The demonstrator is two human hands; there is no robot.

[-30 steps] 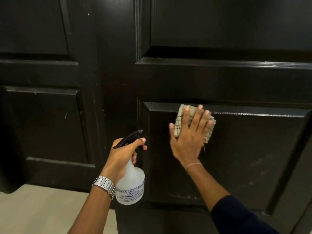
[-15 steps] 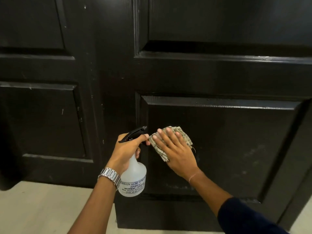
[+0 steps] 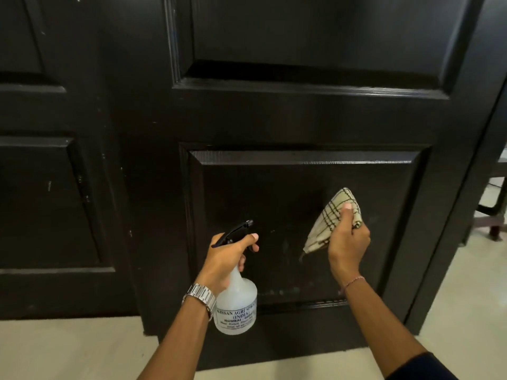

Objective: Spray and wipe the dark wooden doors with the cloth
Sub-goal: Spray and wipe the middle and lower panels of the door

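Dark wooden doors [image 3: 301, 119] fill almost the whole view, two leaves side by side with raised panels, standing on a pale floor [image 3: 68, 349]; at the far right edge a bit of dark furniture shows past the door frame. The right-hand leaf's lower panel [image 3: 288, 193] is the area being worked, and faint pale smears and specks show low on it, near its bottom moulding.

The spray bottle [image 3: 237, 305] is held in front of the panel's lower left part, upright, its long axis near vertical with the translucent body hanging down and the black nozzle at the top pointing up and to the right toward the panel. The left hand [image 3: 227, 256] grips its neck, with a finger curled at the trigger. The checked cloth [image 3: 333, 219] is bunched in the right hand [image 3: 347, 242], whose fingers and thumb are closed round it; the cloth's free tip points up and slightly left, its length running diagonally. Whether the cloth touches the wood I cannot tell.

Risks, as I judge them: a bunched cloth gives a small contact patch, so strokes may miss the smears along the bottom edge and the moulding grooves. Spraying from this angle could send mist onto the right hand or let liquid run down and drip on the floor.
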